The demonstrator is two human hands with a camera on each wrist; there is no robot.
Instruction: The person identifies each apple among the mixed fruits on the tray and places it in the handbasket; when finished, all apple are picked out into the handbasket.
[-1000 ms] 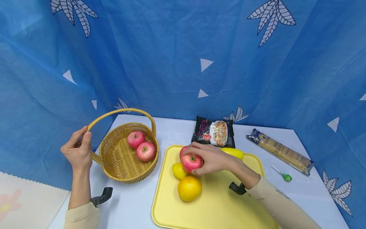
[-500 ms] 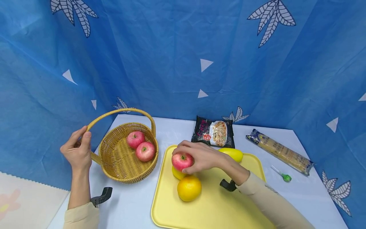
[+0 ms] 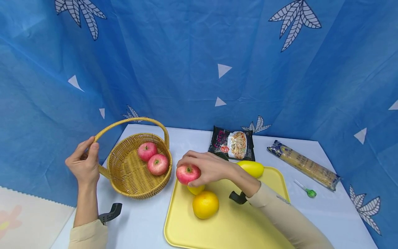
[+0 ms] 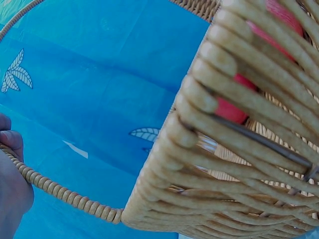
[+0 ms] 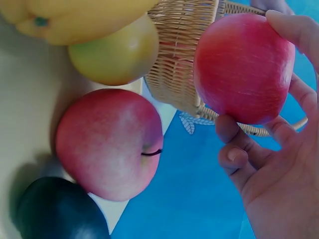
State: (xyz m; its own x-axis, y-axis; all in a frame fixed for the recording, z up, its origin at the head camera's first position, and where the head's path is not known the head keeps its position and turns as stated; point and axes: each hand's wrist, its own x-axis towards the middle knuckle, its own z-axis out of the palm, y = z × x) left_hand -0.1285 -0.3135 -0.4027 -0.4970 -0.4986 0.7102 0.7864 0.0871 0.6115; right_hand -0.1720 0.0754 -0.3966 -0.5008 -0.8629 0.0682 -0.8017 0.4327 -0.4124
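My left hand pinches the handle of a wicker basket at the left side. Two red apples lie inside the basket. My right hand grips another red apple, held up over the left edge of the yellow tray, with thumb and fingers around its sides in the right wrist view. Beneath that hand, the tray bears one more red apple, hidden in the head view, a yellow lemon partly covered by the held apple, and an orange-yellow fruit.
A yellow mango-like fruit lies at the tray's back, and a dark green rounded thing shows beside the apple. Behind the tray is a black noodle packet. To the right lie a noodle bag and a green lollipop.
My right hand has lifted the apple and carried it left from the tray's middle to its left edge, toward the basket. The left hand and basket have stayed put.
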